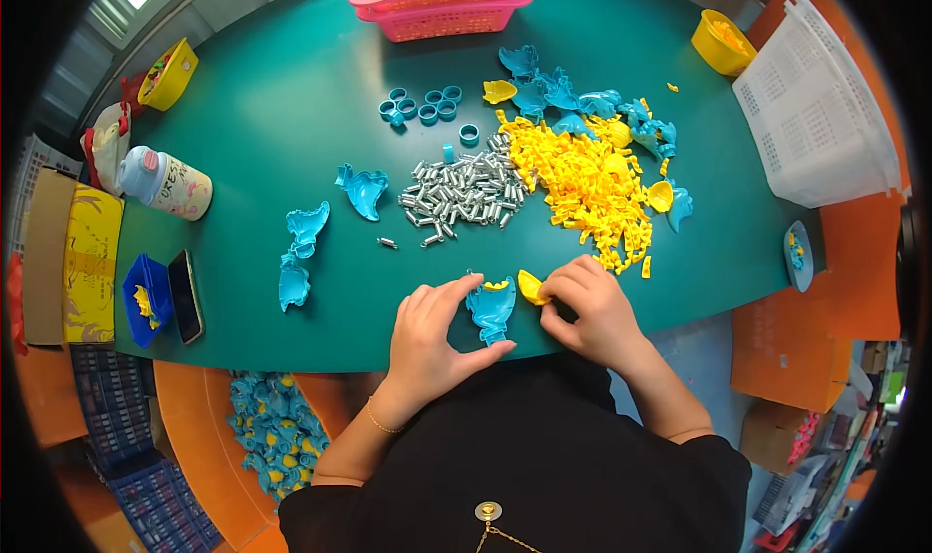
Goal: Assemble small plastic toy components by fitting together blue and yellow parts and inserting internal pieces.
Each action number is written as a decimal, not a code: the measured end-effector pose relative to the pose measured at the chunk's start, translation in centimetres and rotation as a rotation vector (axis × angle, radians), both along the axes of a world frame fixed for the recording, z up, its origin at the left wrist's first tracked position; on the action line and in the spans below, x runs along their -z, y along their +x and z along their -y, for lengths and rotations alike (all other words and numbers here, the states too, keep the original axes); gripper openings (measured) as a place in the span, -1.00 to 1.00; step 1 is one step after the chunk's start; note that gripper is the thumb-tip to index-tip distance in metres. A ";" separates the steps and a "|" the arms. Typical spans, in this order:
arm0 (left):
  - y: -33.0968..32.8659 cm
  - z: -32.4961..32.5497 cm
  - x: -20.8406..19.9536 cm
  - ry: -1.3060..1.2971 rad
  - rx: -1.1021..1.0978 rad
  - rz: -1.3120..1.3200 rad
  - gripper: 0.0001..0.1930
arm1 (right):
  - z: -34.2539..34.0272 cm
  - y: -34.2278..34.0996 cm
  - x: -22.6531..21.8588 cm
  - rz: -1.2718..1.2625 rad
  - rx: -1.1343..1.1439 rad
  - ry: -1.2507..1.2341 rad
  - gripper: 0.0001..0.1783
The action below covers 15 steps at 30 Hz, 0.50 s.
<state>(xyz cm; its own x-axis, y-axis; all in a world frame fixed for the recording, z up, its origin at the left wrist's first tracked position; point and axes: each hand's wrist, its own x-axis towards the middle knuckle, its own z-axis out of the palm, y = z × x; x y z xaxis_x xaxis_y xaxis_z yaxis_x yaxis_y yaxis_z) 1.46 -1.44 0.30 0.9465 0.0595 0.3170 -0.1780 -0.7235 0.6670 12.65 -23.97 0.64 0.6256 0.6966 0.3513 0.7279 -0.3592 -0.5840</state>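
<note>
The left hand [428,341], thumb spread wide, holds a blue shell [492,310], likely to steady it, while right of that shell the right hand [594,310] pinches a yellow cap [529,287].

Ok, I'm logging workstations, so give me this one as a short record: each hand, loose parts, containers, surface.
Left hand: thumb and fingers at opposite ends of a blue molded piece; firmness of grip unclear
Right hand: pinching a curved yellow piece
Loose parts: heap of small silver cylinders, beside a heap of small yellow pieces; blue rings farther back
Containers: pink baskets at the far edge; white basket at right
Surface: green table
</note>
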 end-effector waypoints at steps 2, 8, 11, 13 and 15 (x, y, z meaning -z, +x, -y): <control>0.1 -0.1 0.1 -0.005 0.001 0.010 -0.20 | -0.2 -0.8 -0.6 0.063 0.033 -0.102 -0.73; 0.3 -0.3 0.3 -0.009 0.010 0.008 -0.21 | -0.8 -1.7 -1.1 0.016 0.086 -0.111 -0.80; 0.4 -0.3 0.4 -0.024 0.006 0.009 -0.20 | -0.5 -0.8 -0.6 -0.065 0.152 -0.103 -0.77; 0.5 -0.4 0.3 -0.020 0.011 0.002 -0.19 | -0.3 -0.7 -1.3 -0.220 0.205 -0.060 -0.78; 0.5 -0.4 0.4 -0.026 0.005 -0.007 -0.19 | 0.4 -0.2 -2.0 -0.554 0.329 -0.137 -0.81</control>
<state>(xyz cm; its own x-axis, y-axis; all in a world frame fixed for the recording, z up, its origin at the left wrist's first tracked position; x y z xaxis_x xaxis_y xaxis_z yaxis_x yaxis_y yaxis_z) 1.94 -1.03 -0.15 0.9489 0.0629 0.3092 -0.1771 -0.7048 0.6869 12.45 -24.39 2.60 0.8762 0.4539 -0.1621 0.1724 -0.6093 -0.7739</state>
